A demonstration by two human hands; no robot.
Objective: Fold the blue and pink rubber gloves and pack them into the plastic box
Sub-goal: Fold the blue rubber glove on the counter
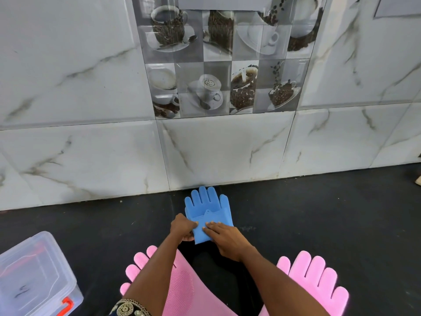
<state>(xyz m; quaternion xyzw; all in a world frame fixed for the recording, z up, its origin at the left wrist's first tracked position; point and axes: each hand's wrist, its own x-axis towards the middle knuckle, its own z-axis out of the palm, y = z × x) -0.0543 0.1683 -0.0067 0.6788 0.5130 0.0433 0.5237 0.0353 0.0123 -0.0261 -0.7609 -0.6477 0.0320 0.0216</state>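
A blue rubber glove lies on the black counter by the wall, fingers pointing away, its cuff folded up over the palm. My left hand pinches the folded edge at the left. My right hand rests flat on the fold, fingers pressing it down. Two pink gloves lie near me: one pink glove under my left forearm, the other pink glove at the right, fingers spread. The clear plastic box, lid on with a red clasp, stands at the lower left.
A marble-tiled wall with coffee-cup picture tiles rises right behind the blue glove. A small pale object shows at the right edge of the counter.
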